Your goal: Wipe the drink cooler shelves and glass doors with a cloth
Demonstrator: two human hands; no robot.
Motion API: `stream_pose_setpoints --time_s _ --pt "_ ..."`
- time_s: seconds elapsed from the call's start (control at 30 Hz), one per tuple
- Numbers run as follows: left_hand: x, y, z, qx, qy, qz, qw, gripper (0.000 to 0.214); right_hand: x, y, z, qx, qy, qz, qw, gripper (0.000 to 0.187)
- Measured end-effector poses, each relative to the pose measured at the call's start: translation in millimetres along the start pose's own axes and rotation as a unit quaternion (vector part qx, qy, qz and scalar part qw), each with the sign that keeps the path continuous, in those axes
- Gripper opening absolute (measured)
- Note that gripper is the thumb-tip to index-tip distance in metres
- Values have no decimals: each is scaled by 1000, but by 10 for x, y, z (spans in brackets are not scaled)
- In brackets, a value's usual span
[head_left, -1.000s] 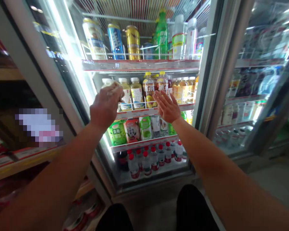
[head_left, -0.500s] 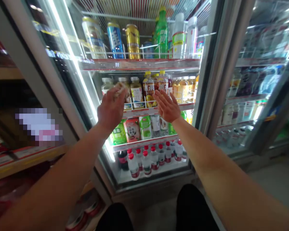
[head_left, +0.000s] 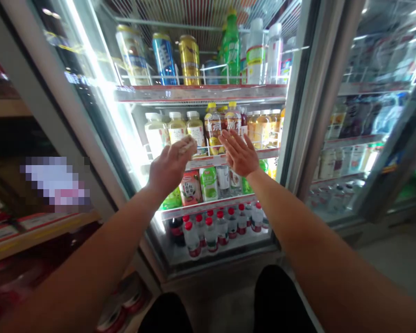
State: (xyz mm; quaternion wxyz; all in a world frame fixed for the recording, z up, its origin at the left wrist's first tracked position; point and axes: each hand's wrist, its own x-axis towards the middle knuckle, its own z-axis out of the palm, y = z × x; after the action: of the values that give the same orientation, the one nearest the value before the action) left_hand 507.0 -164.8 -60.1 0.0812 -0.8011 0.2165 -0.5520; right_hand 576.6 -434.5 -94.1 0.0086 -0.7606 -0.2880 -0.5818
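Observation:
A glass-door drinks fridge fills the middle of the head view. My left hand is closed round a crumpled pale cloth, which is in front of the glass at the height of the middle shelf. My right hand has its fingers stretched out, palm toward the glass; it seems to lie against the door. Behind my hands stand bottles with white caps and iced tea bottles with yellow caps. Part of the middle shelf's edge is hidden by my left hand.
Cans and a green bottle stand on the upper shelf. Cartons fill a lower one, with red-capped water bottles at the bottom. Another fridge door is to the right, wooden shelving to the left. My knees show below.
My left hand has moved right and down with the cloth, uncovering the white-capped bottles on the left. The right hand stays almost where it was.

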Motion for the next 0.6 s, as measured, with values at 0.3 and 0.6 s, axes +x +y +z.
stream_pose_setpoints --time_s 0.3,0.6 --pt "147 -82 -52 -27 85 -62 994 41 2 -1 5 -2 4 6 1000 63" --pt "125 -48 -69 -81 56 -49 994 41 1 6 8 11 -5 9 1000 63"
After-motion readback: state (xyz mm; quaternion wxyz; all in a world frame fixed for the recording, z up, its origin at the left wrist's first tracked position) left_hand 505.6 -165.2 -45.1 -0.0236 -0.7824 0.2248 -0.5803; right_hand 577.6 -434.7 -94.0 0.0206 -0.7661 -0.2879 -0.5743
